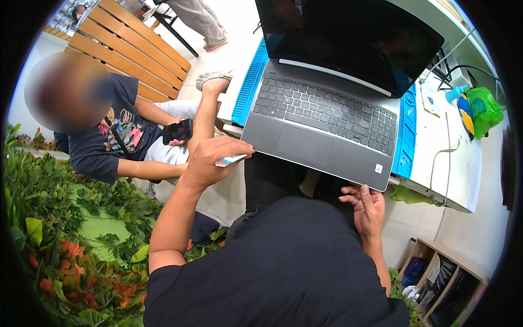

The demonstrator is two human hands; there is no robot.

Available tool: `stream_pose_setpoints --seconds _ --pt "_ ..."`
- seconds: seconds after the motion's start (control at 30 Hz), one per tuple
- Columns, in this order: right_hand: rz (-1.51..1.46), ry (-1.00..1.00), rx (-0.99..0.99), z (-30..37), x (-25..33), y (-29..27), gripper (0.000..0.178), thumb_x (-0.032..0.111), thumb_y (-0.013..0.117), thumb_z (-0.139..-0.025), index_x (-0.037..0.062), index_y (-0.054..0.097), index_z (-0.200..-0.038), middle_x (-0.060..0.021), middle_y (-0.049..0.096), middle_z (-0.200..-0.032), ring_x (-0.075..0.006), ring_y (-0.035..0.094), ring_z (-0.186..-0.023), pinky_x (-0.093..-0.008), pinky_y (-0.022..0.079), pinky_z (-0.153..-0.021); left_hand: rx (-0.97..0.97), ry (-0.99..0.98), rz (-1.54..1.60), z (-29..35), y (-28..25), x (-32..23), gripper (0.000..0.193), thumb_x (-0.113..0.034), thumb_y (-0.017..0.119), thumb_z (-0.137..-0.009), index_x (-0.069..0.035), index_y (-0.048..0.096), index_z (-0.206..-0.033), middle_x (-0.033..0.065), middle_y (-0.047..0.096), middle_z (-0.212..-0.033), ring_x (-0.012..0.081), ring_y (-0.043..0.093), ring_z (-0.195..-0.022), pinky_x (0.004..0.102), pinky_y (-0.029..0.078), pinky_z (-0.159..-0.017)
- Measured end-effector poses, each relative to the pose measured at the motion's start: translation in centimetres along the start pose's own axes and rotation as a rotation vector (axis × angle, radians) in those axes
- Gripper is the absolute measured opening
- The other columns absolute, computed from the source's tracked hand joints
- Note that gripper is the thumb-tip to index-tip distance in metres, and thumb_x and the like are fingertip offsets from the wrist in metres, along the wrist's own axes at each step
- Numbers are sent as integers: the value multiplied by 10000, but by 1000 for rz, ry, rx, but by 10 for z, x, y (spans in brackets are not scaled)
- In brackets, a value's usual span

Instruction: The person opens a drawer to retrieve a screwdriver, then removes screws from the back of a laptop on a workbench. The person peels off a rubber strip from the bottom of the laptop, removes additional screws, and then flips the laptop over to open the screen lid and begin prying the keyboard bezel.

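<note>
An open grey laptop (305, 146) with a dark screen (354, 41) lies on a blue mat (406, 136) on the white table, its front edge jutting toward me. My left hand (210, 162) is closed round a small flat white-and-blue piece (231, 160), whose kind I cannot make out. Its fingertips reach the laptop's front left corner. Close under the front right edge is my right hand (366, 210), palm up, fingers loosely bent and apart. The right thumb tip is at the laptop's edge; whether it presses there I cannot tell.
A seated person (131, 120) holds a phone (177, 131) at my left, beside a slatted wooden bench (131, 46). Cables (448, 147) and a green plastic bag (485, 111) are on the table's right. Low right stands a shelf (444, 283); artificial leaves (71, 240) fill the lower left.
</note>
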State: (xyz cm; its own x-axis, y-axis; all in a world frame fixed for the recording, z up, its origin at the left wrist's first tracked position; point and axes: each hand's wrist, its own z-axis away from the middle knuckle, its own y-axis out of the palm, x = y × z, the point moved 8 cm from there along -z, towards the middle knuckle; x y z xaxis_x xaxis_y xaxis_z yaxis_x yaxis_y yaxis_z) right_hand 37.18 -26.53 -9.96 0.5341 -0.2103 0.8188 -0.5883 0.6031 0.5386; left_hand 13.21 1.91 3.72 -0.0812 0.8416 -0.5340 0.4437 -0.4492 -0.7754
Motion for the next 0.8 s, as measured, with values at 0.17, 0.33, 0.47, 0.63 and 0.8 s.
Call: stream_pose_setpoints --seconds 0.17,0.33,0.47,0.63,0.8 --pt "-1 8 17 -2 -1 4 322 194 608 -1139 -83 665 -1293 -216 764 -1188 -333 777 -1096 -426 692 -852 -19 -15 -25 2 -1 4 329 98 811 -775 -50 801 -1069 84 832 -1053 279 799 -963 372 631 -848" --pt "11 6 10 -2 1 4 314 187 616 -1135 -85 681 -1279 -214 768 -1198 -330 782 -1081 -425 693 -861 25 -47 2 -2 -4 3 348 104 819 -773 -61 805 -1079 82 831 -1045 279 798 -956 374 634 -852" --pt "-14 18 10 -2 4 7 323 177 630 -1127 -109 685 -1266 -223 768 -1188 -345 781 -1099 -428 693 -874 26 -47 -28 -3 -2 4 357 107 823 -768 -63 804 -1082 81 830 -1040 276 797 -951 369 635 -840" --pt "-56 66 9 -3 5 11 322 156 620 -1127 -113 667 -1297 -236 757 -1242 -375 763 -1164 -437 683 -916 77 -32 -54 -8 2 5 377 101 820 -731 -67 812 -1069 79 828 -1032 266 799 -940 355 630 -821" --pt "-84 84 36 -7 2 17 347 143 616 -1126 -115 625 -1358 -249 730 -1305 -418 734 -1224 -458 679 -947 89 -10 33 -19 12 -4 377 105 780 -717 -91 799 -1038 54 817 -992 257 788 -900 350 619 -761"
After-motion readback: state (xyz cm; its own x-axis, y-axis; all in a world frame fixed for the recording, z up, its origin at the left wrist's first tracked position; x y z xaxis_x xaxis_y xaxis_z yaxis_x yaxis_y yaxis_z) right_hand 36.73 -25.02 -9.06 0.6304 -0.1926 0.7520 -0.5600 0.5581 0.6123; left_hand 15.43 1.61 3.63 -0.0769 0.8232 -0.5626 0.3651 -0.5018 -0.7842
